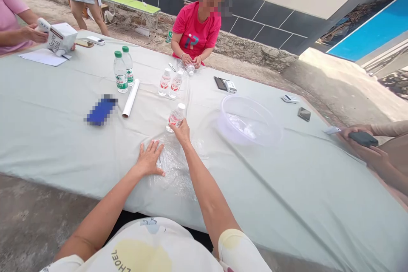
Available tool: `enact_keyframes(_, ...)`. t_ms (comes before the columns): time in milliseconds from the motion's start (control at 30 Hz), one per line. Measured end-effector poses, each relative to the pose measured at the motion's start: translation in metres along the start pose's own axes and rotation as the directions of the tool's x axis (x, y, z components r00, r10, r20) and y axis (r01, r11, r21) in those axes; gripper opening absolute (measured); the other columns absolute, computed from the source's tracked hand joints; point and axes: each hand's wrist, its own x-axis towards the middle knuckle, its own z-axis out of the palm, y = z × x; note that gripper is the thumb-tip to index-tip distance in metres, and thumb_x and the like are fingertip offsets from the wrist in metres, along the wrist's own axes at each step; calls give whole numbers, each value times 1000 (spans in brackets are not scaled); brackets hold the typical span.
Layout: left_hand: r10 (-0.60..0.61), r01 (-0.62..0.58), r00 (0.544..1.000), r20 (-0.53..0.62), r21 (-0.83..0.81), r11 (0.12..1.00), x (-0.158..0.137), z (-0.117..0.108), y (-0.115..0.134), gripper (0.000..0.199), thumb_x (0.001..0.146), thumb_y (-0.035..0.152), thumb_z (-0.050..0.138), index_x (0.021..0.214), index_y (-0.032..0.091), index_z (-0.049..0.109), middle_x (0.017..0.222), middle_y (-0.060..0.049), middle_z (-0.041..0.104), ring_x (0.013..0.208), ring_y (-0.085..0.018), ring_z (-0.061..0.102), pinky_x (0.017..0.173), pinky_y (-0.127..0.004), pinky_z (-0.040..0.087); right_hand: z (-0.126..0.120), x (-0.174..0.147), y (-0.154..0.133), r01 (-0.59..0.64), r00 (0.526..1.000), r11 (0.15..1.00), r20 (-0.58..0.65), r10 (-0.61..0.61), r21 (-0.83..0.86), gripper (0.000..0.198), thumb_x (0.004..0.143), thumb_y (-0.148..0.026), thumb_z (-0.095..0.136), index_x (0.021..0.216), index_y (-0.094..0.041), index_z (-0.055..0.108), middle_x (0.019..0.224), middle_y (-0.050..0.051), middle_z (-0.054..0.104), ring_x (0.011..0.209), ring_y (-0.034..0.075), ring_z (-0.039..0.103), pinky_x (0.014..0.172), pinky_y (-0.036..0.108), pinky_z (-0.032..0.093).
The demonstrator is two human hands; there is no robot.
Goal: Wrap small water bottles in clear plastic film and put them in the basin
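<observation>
My right hand (182, 131) is closed around the lower part of a small clear water bottle (177, 115) with a white cap and a red-and-white label. The bottle is upright, at the far edge of a sheet of clear plastic film (174, 170) spread on the table. Flat on the film's left side lies my left hand (150, 159), fingers spread, holding nothing. Two similar small bottles (169, 81) stand beyond the held one. To their left is a white roll (131, 98).
Two green-capped bottles (121, 70) stand behind the roll, near a blurred blue object (101, 110). A translucent basin (248, 121) with clear plastic inside sits right. Across the table (287, 187), a person in pink (194, 29) handles another small bottle (190, 69). Other people are left and right.
</observation>
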Motion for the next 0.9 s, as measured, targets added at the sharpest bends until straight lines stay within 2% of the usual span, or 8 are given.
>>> enact_keyframes(133, 9, -9, 1000, -11, -17, 1000, 0, 1, -1, 121, 65, 63, 75, 160, 23, 12, 167, -15, 6, 155, -36, 0, 118, -65, -5, -33, -24, -22, 13, 999, 945, -33, -3, 325, 49, 72, -53, 71, 107, -22, 58, 111, 7, 69, 101, 22, 64, 89, 34, 49)
enact_keyframes(200, 12, -12, 1000, -10, -12, 1000, 1, 2, -1, 122, 64, 63, 76, 160, 23, 11, 167, -15, 6, 155, -35, 0, 118, -66, -5, -52, -49, -27, -53, 995, 871, 105, 1, 488, 51, 75, -59, 68, 108, -23, 59, 109, 7, 70, 96, 22, 66, 81, 33, 51)
enact_keyframes(267, 7, -7, 1000, -4, -1, 1000, 1, 1, -1, 124, 63, 63, 77, 160, 24, 10, 167, -15, 5, 155, -35, 0, 117, -66, -5, -68, -78, -25, -188, 952, 825, 305, 19, 533, 50, 76, -64, 66, 102, -22, 63, 99, 6, 71, 84, 21, 67, 72, 32, 52)
enact_keyframes(367, -1, 1, 1000, 8, 10, 1000, 1, -1, 0, 128, 62, 63, 78, 160, 25, 6, 167, -15, 4, 155, -35, -1, 117, -67, -5, -80, -120, -11, -392, 831, 812, 544, 112, 432, 50, 78, -69, 63, 86, -19, 64, 82, 6, 68, 67, 18, 62, 62, 31, 48)
enact_keyframes(433, -8, 8, 1000, 8, 15, 1000, 0, -3, 1, 130, 62, 63, 78, 160, 26, 2, 168, -15, 4, 155, -35, -1, 118, -66, -4, -81, -140, -2, -457, 782, 824, 592, 193, 335, 52, 78, -70, 63, 81, -19, 64, 77, 5, 66, 63, 17, 59, 59, 30, 45)
enact_keyframes(600, 13, -13, 1000, 3, 18, 1000, -1, -7, 2, 134, 63, 63, 78, 159, 28, -9, 168, -15, 6, 155, -37, -1, 118, -66, -1, -73, -155, 8, -400, 833, 903, 473, 288, 155, 54, 76, -73, 62, 80, -18, 63, 79, 4, 66, 71, 17, 57, 64, 28, 41)
enact_keyframes(767, 20, -23, 998, -54, -40, 999, -4, -6, 1, 135, 63, 56, 79, 158, 28, -13, 168, -15, 10, 155, -35, 4, 117, -66, -1, -52, -143, 1, -401, 817, 916, 451, 359, -1, 52, 80, -69, 58, 86, -18, 67, 87, 6, 69, 76, 18, 59, 64, 27, 39)
enact_keyframes(900, 35, -42, 995, -90, -77, 996, -5, -1, 1, 136, 61, 55, 78, 158, 27, -13, 167, -15, 13, 154, -38, 6, 117, -66, 0, -31, -136, 2, -362, 831, 931, 442, 339, -33, 47, 83, -63, 56, 82, -17, 65, 82, 6, 67, 74, 18, 58, 60, 27, 40)
